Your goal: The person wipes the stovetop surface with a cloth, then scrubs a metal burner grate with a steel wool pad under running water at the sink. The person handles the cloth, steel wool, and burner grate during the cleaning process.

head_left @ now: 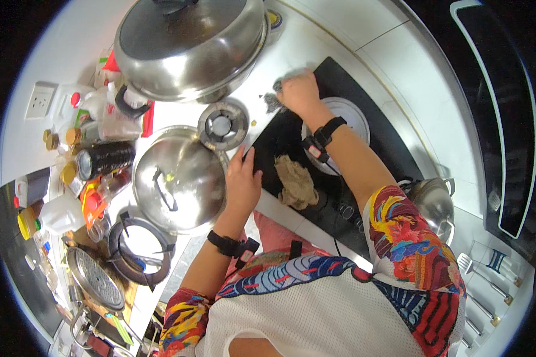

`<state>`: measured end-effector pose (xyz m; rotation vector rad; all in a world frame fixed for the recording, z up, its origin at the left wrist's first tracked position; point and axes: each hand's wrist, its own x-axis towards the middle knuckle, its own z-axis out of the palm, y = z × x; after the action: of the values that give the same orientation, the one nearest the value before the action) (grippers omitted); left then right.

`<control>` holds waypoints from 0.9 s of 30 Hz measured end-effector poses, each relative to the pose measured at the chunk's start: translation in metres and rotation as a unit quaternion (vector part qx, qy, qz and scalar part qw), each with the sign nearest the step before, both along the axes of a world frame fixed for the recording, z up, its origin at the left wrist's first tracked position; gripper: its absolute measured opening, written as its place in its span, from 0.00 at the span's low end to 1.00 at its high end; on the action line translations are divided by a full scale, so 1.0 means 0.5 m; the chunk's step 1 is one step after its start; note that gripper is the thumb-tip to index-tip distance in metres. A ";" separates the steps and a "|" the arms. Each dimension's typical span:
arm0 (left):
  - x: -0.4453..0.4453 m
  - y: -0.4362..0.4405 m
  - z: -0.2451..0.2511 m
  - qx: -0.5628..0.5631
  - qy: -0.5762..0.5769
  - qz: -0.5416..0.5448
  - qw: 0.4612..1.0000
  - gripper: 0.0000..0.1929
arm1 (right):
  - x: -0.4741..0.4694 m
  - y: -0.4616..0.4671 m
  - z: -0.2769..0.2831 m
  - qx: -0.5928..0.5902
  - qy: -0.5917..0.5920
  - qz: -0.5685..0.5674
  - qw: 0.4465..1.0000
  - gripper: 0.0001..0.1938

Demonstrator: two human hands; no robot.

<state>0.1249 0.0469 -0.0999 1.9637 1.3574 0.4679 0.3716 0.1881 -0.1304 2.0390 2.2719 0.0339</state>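
Note:
My right hand (300, 94) closes around a dark grey wire scrubber (273, 103) on the white counter, at the far edge of a black glass cooktop (268, 147). Beneath my right forearm is a round pale metal plate (355, 117) on the glass. My left hand (243, 180) rests near the cooktop's left corner, fingers extended and thumb apart; whether it presses on that edge is unclear. Just beyond its fingertips sits a round metal burner part (221, 126). A crumpled beige cloth (297, 183) lies on the cooktop between my arms.
A steel pot with a domed lid (183, 174) stands left of my left hand. Farther back is a large lidded steel pot (192, 73). Bottles (105, 159) crowd the left wall beside a black pan-support ring (116, 254). Another steel pot (431, 201) is at right.

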 end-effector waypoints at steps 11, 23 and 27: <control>-0.178 -0.058 0.066 0.053 -0.093 0.062 0.992 0.28 | -0.248 -0.190 0.025 -0.027 0.116 0.001 0.993 0.13; -0.233 -0.085 0.063 -0.003 -0.088 -0.028 0.996 0.27 | -0.288 -0.277 0.047 0.002 0.270 -0.069 0.960 0.14; -0.237 -0.087 0.064 0.009 -0.084 -0.057 0.995 0.27 | -0.293 -0.322 0.053 0.053 0.267 -0.064 0.960 0.19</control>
<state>0.0066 0.0034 -0.0679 1.9569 1.1332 0.5785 0.2253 0.0271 -0.1037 2.4903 2.4496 -0.4693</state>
